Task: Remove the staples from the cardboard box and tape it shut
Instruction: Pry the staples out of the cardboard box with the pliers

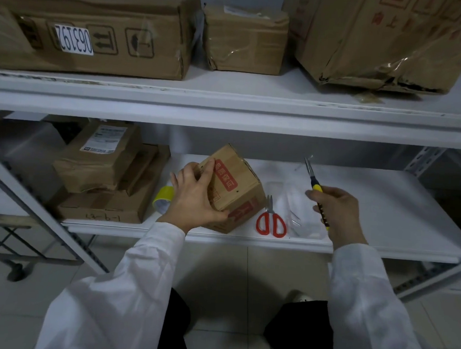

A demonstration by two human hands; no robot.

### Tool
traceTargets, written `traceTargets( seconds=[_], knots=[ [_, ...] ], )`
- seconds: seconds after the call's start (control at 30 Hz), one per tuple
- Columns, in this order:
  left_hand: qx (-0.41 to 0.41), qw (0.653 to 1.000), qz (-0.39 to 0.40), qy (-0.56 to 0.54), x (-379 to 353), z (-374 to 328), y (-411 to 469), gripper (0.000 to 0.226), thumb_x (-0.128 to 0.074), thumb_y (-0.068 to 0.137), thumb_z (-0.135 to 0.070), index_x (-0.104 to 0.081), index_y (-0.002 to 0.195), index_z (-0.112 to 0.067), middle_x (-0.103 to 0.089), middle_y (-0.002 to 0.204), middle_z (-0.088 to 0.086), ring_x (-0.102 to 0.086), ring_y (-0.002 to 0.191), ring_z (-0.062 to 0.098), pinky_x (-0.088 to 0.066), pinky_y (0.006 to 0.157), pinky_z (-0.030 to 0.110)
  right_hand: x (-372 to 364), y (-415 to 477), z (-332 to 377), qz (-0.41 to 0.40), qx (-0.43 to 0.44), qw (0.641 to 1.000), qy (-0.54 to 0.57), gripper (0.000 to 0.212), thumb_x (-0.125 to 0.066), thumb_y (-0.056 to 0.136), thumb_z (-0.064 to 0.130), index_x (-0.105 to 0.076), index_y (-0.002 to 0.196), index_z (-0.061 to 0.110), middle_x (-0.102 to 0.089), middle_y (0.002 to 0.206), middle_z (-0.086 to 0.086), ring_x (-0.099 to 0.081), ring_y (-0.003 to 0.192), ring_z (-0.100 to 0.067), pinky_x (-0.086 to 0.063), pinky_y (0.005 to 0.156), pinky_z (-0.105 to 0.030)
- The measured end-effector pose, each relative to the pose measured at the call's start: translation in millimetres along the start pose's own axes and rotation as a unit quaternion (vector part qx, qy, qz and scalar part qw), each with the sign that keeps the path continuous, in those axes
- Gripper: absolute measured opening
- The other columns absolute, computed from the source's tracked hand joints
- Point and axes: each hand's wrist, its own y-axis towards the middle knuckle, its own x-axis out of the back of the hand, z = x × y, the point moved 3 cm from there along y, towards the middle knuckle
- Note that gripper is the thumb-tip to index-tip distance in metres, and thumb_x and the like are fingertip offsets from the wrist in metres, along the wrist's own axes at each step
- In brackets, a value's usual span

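At frame centre, the left hand (193,196) grips the tilted cardboard box (234,188) on the shelf (382,209). Right of it, the right hand (337,209) holds yellow-handled pliers (315,186), tips up.

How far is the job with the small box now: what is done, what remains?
Done: unclear; thin metal bits, perhaps pulled staples, lie on clear plastic beside the scissors. In hand: the left hand grips the tilted cardboard box, the right hand holds the pliers, apart from it. Left: taping; the tape roll lies on the shelf.
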Motion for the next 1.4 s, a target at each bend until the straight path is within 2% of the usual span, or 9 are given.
traceTargets(
  seconds=[0.17, 0.33, 0.53, 0.67, 0.77, 0.9, 1.03, 1.3, 1.4],
  knots=[
    [0.002, 1.0, -0.014, -0.001, -2, -3, 1, 0.126, -0.044, 0.039, -0.076, -0.007, 0.149, -0.026, -0.02, 0.139, 0.016, -0.015, 0.131, 0.032, 0.004, 0.116, 0.053, 8, 5, -49, -0.048, -0.027, 0.989, -0.139, 0.026, -0.074, 0.072, 0.011, -0.07, 0.096, 0.004, -0.062, 0.079, -0.009, -0.056, 0.077, -0.026, -0.039, 0.07, -0.028],
    [0.008, 0.999, -0.027, -0.017, -3, -1, 0, 0.127, -0.044, 0.038, -0.077, -0.009, 0.149, -0.027, -0.021, 0.138, 0.015, -0.016, 0.13, 0.031, 0.001, 0.116, 0.052, 12, 11, -76, -0.055, -0.047, 0.966, -0.249, 0.013, -0.068, 0.074, 0.014, -0.066, 0.084, 0.006, -0.059, 0.07, -0.009, -0.055, 0.065, -0.028, -0.041, 0.062, -0.027],
    [0.017, 0.997, -0.043, -0.056, -4, 1, -2, 0.119, -0.06, 0.048, -0.067, -0.009, 0.149, -0.029, -0.02, 0.139, 0.012, -0.016, 0.131, 0.03, -0.008, 0.116, 0.051, 11, 19, -82, -0.072, -0.073, 0.911, -0.399, 0.03, -0.064, 0.075, 0.026, -0.058, 0.101, 0.013, -0.05, 0.097, -0.009, -0.056, 0.09, -0.034, -0.042, 0.084, -0.04],
    [0.038, 0.992, -0.051, -0.113, -2, 4, -4, 0.118, -0.063, 0.049, -0.064, -0.01, 0.149, -0.031, -0.021, 0.137, 0.008, -0.015, 0.13, 0.027, -0.014, 0.116, 0.052, 12, 17, -82, -0.075, -0.085, 0.909, -0.4, 0.038, -0.064, 0.076, 0.029, -0.051, 0.108, 0.012, -0.043, 0.099, -0.008, -0.053, 0.101, -0.036, -0.039, 0.088, -0.043],
    [0.054, 0.984, -0.059, -0.16, -2, 8, -6, 0.118, -0.066, 0.047, -0.061, -0.012, 0.147, -0.032, -0.023, 0.136, 0.005, -0.018, 0.13, 0.026, -0.02, 0.115, 0.05, 13, 17, -81, -0.079, -0.071, 0.942, -0.318, 0.04, -0.066, 0.073, 0.031, -0.057, 0.104, 0.008, -0.051, 0.096, -0.01, -0.056, 0.09, -0.034, -0.042, 0.08, -0.04],
    [0.061, 0.965, -0.045, -0.253, -3, 13, -14, 0.119, -0.069, 0.048, -0.055, -0.007, 0.146, -0.037, -0.022, 0.136, -0.002, -0.024, 0.132, 0.022, -0.03, 0.111, 0.044, -5, 8, -64, 0.033, -0.107, 0.994, -0.015, 0.025, -0.065, 0.084, 0.019, -0.061, 0.103, 0.003, -0.058, 0.081, -0.007, -0.054, 0.076, -0.024, -0.042, 0.069, -0.03],
    [0.05, 0.952, -0.031, -0.299, -4, 16, -23, 0.117, -0.073, 0.052, -0.048, -0.006, 0.148, -0.036, -0.023, 0.136, -0.002, -0.031, 0.13, 0.019, -0.031, 0.108, 0.035, -28, 3, -52, 0.133, -0.164, 0.965, 0.153, 0.023, -0.06, 0.088, 0.024, -0.058, 0.109, 0.014, -0.061, 0.103, -0.003, -0.057, 0.084, -0.02, -0.045, 0.066, -0.029],
    [0.006, 0.952, 0.035, -0.303, 0, 20, -30, 0.107, -0.074, 0.058, -0.037, -0.004, 0.137, -0.057, -0.024, 0.135, -0.004, -0.029, 0.124, 0.009, -0.026, 0.102, 0.024, -45, -3, -43, 0.166, -0.172, 0.919, 0.312, 0.012, -0.058, 0.085, 0.024, -0.06, 0.076, 0.015, -0.057, 0.066, -0.002, -0.057, 0.064, -0.016, -0.041, 0.063, -0.029],
    [0.017, 0.929, 0.054, -0.366, -5, 22, -24, 0.11, -0.075, 0.053, -0.041, -0.011, 0.142, -0.054, -0.025, 0.147, -0.003, -0.03, 0.134, 0.009, -0.033, 0.111, 0.034, -47, -7, -38, 0.137, -0.16, 0.917, 0.339, 0.017, -0.056, 0.088, 0.02, -0.057, 0.072, 0.014, -0.057, 0.058, 0.0, -0.059, 0.053, -0.012, -0.047, 0.055, -0.025]
  ],
)
